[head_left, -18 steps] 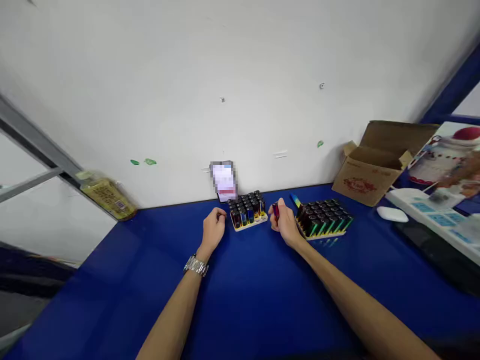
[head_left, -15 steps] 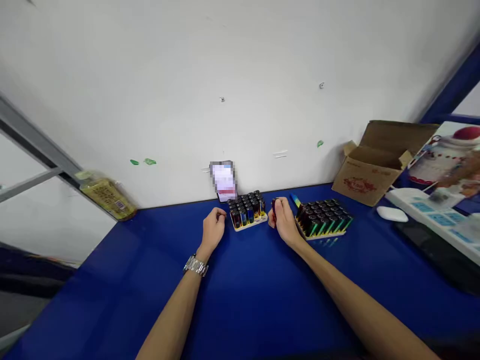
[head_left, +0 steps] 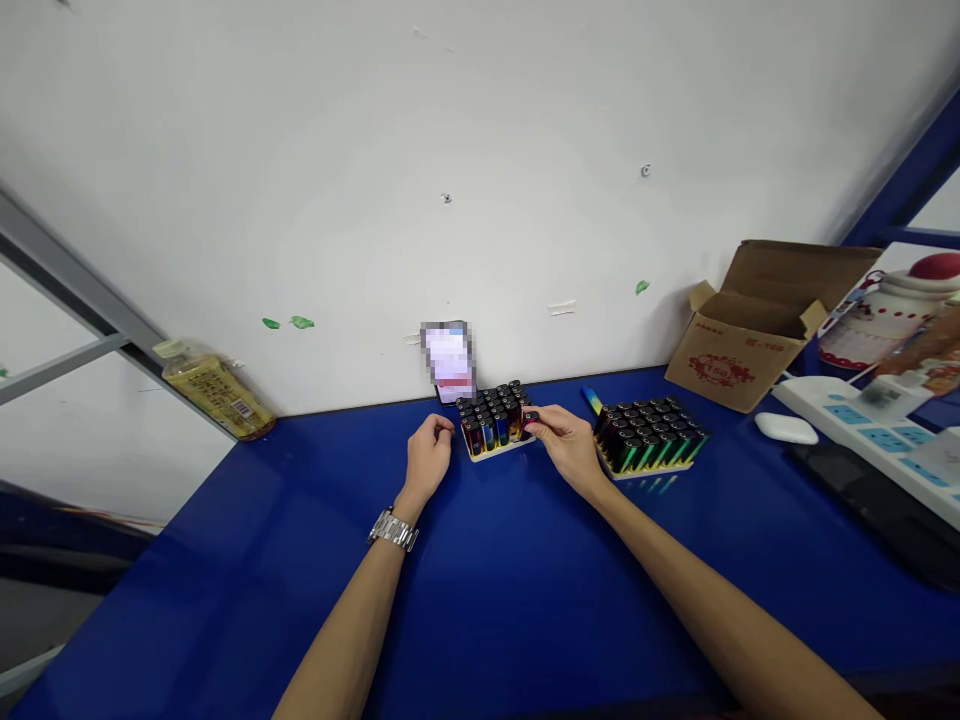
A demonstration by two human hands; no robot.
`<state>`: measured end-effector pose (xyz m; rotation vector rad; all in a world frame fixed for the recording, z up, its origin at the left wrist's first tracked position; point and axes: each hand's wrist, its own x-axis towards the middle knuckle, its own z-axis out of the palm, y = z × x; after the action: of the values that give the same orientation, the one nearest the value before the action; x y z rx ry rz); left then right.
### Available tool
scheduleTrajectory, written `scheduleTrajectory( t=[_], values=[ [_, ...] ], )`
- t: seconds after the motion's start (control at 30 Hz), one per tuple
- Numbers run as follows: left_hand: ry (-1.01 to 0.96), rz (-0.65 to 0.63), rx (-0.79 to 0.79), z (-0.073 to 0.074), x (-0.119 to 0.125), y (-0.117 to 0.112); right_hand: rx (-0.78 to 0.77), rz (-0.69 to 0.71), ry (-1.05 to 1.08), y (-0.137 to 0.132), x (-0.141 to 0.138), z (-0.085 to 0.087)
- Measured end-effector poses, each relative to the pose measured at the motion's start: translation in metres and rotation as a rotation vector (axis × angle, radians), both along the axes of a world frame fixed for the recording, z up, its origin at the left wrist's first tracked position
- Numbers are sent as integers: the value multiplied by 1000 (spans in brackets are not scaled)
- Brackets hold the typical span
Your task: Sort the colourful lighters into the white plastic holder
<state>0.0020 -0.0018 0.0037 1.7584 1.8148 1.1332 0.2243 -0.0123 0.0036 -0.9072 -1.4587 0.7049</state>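
My right hand (head_left: 571,452) pinches a black-topped cylinder (head_left: 531,417) at the front right corner of a white tray (head_left: 501,451). Whether its lower end touches the tray is hard to see. Several upright cylinders (head_left: 489,432) with black tops and shiny blue, red and gold sides fill the rest of that tray. To the left of the tray, my left hand (head_left: 429,458) lies on the table with its fingers curled closed. What they hold, if anything, is hidden. A second tray of similar cylinders (head_left: 651,437), with green sides, stands right of my right hand.
A lit phone (head_left: 448,365) leans on the wall behind the first tray. Beside the second tray lies a blue-yellow stick (head_left: 592,400). Farther right are an open cardboard box (head_left: 731,350), a white case (head_left: 785,428), a power strip (head_left: 870,425) and a black flat object (head_left: 862,505). A bottle (head_left: 217,392) leans at left.
My right hand has moved its cylinder leftward to the tray's front right corner, its grip shifting to the fingertips. My left hand has stayed in place.
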Motion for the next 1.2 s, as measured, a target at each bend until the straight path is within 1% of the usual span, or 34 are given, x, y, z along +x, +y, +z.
scheduleTrajectory(
  t=[0.1, 0.2, 0.37, 0.47, 0.57, 0.67, 0.8, 0.9, 0.97, 1.03, 1.1, 1.2],
  values=[
    [1, -1, -7, 0, 0, 0, 26, -2, -38, -1, -1, -1],
    [3, -1, -9, 1, 1, 0, 81, -29, -153, 0, 0, 1],
    [-6, -3, -8, 1, 1, -1, 186, -116, -444, 3, 2, 3],
    [-1, -5, -6, 1, 0, -1, 252, -198, -637, 3, 0, 1],
    [10, -3, -5, 1, 0, 0, 267, -282, -782, 3, -1, 1],
    [13, 1, -1, 1, 0, 0, 222, -313, -858, 1, -1, 4],
    [9, -3, -2, 0, 0, 0, 142, -337, -834, -1, 1, 8],
    [11, -7, -7, 0, 0, 0, 87, -410, -850, 0, 0, 7],
    [14, -10, -10, 0, 0, 0, 2, -480, -925, 2, 0, 4],
    [17, -11, -8, 1, 0, 0, -124, -541, -1018, 6, -2, 1],
    [24, -10, -2, 1, 0, 0, -232, -568, -1100, 11, -3, 0],
    [32, -7, 3, 2, 1, -1, -347, -601, -1168, 20, -8, 3]
  ],
)
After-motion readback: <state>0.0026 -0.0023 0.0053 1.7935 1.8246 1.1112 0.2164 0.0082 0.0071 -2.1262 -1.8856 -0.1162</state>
